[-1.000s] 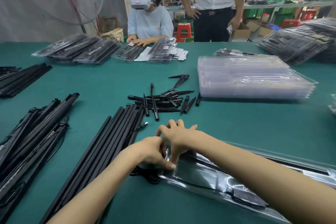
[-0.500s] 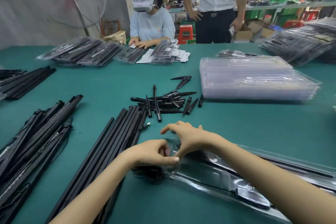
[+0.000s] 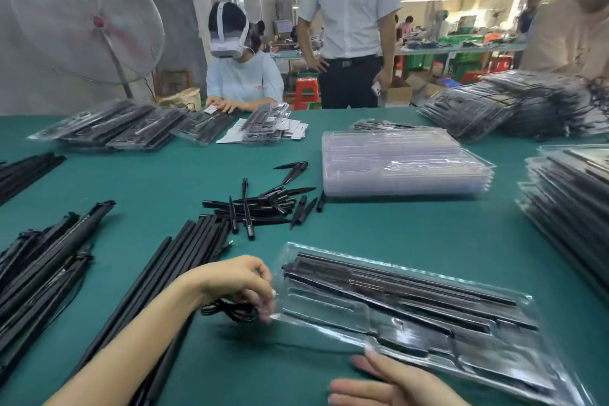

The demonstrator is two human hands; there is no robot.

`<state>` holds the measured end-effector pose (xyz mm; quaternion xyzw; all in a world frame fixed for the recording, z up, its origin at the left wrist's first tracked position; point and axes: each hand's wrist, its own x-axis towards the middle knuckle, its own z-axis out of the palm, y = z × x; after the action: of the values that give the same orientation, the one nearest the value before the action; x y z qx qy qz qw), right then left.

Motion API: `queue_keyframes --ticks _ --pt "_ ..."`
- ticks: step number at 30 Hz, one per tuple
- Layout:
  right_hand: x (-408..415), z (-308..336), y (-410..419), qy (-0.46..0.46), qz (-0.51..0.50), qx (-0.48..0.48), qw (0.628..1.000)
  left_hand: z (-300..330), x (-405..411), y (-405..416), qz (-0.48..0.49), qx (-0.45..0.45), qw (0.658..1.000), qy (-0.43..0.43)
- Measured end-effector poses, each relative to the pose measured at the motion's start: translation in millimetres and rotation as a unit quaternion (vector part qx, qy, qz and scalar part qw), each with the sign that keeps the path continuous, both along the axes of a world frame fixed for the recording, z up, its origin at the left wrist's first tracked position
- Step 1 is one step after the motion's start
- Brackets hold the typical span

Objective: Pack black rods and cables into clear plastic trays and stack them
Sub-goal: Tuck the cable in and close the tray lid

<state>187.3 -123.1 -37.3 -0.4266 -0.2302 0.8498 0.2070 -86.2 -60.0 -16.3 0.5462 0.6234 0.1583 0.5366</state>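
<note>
Filled tray (image 3: 412,303) closing out: left hand (image 3: 244,287) pinches its end, right hand (image 3: 389,382) open beneath; next, stacking.

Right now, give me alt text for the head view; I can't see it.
Two hands hold a clear tray of black rods over a green table: the left hand grips its end, the right hand is open under its near edge. Loose rods lie left; empty trays are stacked behind.

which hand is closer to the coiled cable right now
Left. The left hand is right over the cable; the right hand sits off to its right, under the tray.
</note>
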Motion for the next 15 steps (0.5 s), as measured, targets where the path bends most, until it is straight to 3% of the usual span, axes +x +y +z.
queue_keyframes --ticks 4,7,10,14,15 --pt "-12 -9 6 -0.034 -0.261 0.063 0.963 15 17 -12 -0.084 -0.071 0.993 -0.047" --pt "-14 -7 13 -0.014 -0.374 0.107 0.921 14 34 -20 -0.11 -0.086 0.989 -0.049" --pt "0 5 17 0.017 -0.374 0.138 0.917 13 35 -22 -0.102 -0.061 0.991 -0.058" --pt "42 35 16 0.048 -0.288 0.217 0.931 25 16 -13 0.085 0.004 0.993 -0.077" --pt "52 45 15 0.042 -0.258 0.238 0.936 30 19 -12 0.089 0.022 0.991 -0.099"
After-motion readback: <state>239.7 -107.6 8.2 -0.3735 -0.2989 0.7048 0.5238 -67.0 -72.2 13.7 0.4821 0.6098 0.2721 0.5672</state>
